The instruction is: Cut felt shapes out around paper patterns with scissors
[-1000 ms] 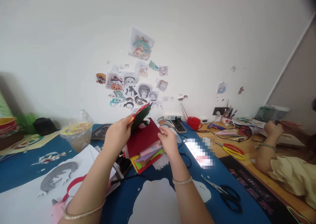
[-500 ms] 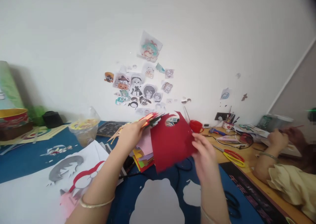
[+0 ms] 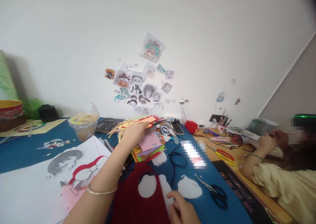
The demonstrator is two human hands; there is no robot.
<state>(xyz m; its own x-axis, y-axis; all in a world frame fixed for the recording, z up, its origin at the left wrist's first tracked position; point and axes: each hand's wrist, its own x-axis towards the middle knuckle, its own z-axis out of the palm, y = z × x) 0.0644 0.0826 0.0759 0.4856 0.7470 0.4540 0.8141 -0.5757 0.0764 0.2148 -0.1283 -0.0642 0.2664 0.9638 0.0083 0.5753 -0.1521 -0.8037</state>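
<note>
My left hand (image 3: 134,134) grips the raised upper sheets of a stack of coloured paper (image 3: 148,145), with pink, yellow and green sheets showing beneath. A dark red sheet (image 3: 142,197) with a round cut-out lies flat on the blue mat near me. At the bottom edge my right hand (image 3: 181,209) rests its curled fingers on that sheet's right edge; whether it grips is unclear. White paper shapes (image 3: 189,187) lie beside it.
Black scissors (image 3: 217,194) lie right of the red sheet, red-yellow scissors (image 3: 223,154) farther right. A plastic cup (image 3: 84,126), a phone (image 3: 178,127), a red cup (image 3: 190,126) and black cables (image 3: 176,159) sit behind. A white drawing sheet (image 3: 49,178) covers the left. Another person (image 3: 276,181) works at right.
My right hand pulled the dark red sheet out of the stack, swung it rightward, then laid it flat on the mat near me. My left hand kept holding up the stack's upper sheets.
</note>
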